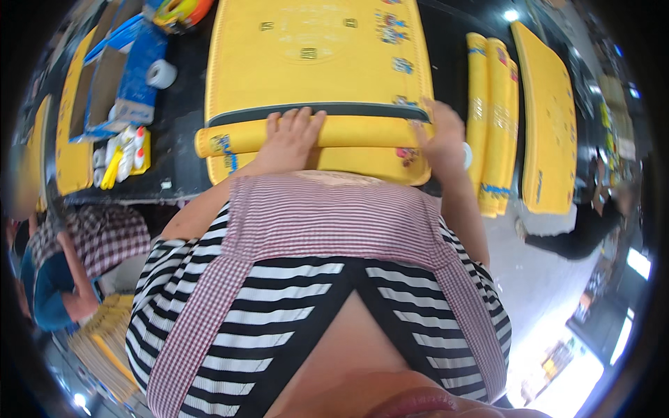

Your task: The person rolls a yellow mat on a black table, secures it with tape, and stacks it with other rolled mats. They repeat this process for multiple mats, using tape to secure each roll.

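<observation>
A yellow printed mat lies partly rolled up in front of me, its dark green underside showing as a strip along the roll. Pressed flat on the roll is my left hand, its fingers stretched out and apart. My right hand grips the roll's right end, thumb on the near side and fingers over the far side. Beneath and beyond the roll spreads another flat yellow mat with small coloured pictures along its right edge. Beside my right wrist a small white round thing is half hidden.
Several rolled yellow mats lie to the right, next to a stack of flat mats. At left are a blue cardboard box, a white tape roll and white bottles. A person in checked cloth works at far left.
</observation>
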Demonstrator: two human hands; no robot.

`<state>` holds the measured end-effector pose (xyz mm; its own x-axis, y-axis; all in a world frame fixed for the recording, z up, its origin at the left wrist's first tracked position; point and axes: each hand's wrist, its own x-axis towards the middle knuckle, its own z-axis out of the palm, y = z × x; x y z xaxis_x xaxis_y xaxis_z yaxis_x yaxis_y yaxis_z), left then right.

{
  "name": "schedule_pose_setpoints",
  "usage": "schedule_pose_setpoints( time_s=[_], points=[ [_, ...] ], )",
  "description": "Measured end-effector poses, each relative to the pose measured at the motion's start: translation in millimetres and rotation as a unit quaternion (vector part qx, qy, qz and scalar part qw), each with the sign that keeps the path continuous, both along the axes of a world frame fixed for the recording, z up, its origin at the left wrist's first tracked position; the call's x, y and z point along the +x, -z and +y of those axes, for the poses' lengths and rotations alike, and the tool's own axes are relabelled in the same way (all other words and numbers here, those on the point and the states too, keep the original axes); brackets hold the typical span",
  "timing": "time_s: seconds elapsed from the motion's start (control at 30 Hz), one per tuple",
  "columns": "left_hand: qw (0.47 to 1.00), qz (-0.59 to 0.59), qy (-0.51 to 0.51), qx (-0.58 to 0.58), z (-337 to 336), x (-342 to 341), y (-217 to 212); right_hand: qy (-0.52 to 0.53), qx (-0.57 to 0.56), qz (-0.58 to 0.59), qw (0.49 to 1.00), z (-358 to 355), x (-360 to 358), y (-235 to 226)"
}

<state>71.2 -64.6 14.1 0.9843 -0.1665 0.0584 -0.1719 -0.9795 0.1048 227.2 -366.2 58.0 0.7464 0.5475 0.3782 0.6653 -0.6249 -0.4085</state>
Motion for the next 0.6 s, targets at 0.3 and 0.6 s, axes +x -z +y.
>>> schedule_pose_setpoints(
  time_s=[0.3, 0.6],
  points=[
    [1.000, 0.021, -0.002, -0.001, 2.2, -0.5, 7.1, 0.111, -0.193, 0.289, 0.931, -102.2, 41.6, -21.8],
    [1.000, -0.017, 0.006, -0.011, 2.9, -1.4, 6.9, 0.093, 0.006, 0.394, 0.914, -122.7, 36.2, -30.5]
  ],
)
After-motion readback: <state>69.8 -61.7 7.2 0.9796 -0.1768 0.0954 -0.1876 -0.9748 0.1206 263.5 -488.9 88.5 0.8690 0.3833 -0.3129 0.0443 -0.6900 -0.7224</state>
